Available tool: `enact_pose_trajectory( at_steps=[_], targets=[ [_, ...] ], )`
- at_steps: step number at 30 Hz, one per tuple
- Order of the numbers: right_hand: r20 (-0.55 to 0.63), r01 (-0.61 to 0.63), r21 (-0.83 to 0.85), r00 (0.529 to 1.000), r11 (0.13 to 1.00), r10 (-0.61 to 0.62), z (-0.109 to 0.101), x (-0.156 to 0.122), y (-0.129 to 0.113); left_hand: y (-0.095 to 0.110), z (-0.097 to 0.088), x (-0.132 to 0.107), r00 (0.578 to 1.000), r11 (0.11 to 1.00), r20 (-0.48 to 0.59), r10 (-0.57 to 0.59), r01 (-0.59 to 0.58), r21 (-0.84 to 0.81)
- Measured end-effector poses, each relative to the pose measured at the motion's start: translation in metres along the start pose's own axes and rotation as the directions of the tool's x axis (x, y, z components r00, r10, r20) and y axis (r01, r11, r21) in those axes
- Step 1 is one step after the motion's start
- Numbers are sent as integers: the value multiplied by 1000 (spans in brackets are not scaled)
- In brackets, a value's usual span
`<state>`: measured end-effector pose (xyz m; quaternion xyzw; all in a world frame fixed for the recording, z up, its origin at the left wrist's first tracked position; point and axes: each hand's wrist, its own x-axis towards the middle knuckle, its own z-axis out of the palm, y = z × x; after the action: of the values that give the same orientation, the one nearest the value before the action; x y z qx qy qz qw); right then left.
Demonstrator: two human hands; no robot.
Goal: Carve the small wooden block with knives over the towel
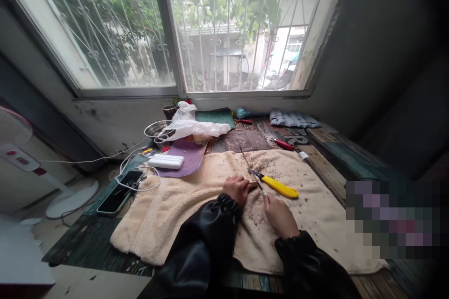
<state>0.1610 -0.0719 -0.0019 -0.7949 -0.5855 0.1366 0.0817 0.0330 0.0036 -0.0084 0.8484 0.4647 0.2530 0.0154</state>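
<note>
My left hand (pixel 235 189) is closed on a small brown piece of wood (pixel 252 186), pressing it down on a beige towel (pixel 196 187). In my right hand (pixel 281 217) is the pale handle of a long, thin file (pixel 244 156). Its dark, narrow blade points up and away to the left, crossing over the end of the wood piece. Just beyond my right hand lies a yellow utility knife (pixel 279 187), its dark tip beside the file. Brown shavings (pixel 261 163) are scattered over the towel around both hands.
To the left are a white power bank (pixel 165 162), a phone (pixel 121 192) with cables and a purple sheet (pixel 185 155). Farther back sit a metal bowl (pixel 157 129), a white plastic bag (pixel 196 127), a green mat (pixel 215 118) and a red-handled tool (pixel 284 144). A fan (pixel 21 159) stands left.
</note>
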Motion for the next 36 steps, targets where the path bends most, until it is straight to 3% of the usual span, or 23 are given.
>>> enact_pose_trajectory(
  at_steps=[2, 5, 11, 15, 20, 25, 28, 36],
  targets=[
    [10, -5, -2, 1000, 1000, 5, 1, -12, 8, -1, 0, 2, 999, 999, -7, -51, 51, 13],
    [28, -36, -10, 999, 999, 37, 0, -23, 18, -2, 0, 2, 1000, 1000, -9, -29, 29, 7],
    [-1, -22, -18, 1000, 1000, 22, -3, -1, 2, 2, 0, -3, 995, 995, -33, 89, -90, -33],
    [3, -29, -24, 1000, 999, 29, -3, 6, -5, 3, 2, -4, 997, 998, -40, 60, -61, -15],
    [-6, -11, -19, 1000, 1000, 10, -1, -7, 0, 3, 4, -5, 997, 997, -19, 70, -70, -33],
    [22, -38, -23, 999, 999, 38, 5, -21, 11, -2, 4, 1, 999, 1000, -20, -26, 26, -9],
    [36, -38, -41, 999, 998, 39, 6, -25, 16, -3, 1, 2, 1000, 1000, -14, -6, 6, -15],
    [-9, -6, -47, 1000, 999, 6, 0, -3, -8, -1, 0, -2, 1000, 1000, -29, 3, -3, -3]
  ],
)
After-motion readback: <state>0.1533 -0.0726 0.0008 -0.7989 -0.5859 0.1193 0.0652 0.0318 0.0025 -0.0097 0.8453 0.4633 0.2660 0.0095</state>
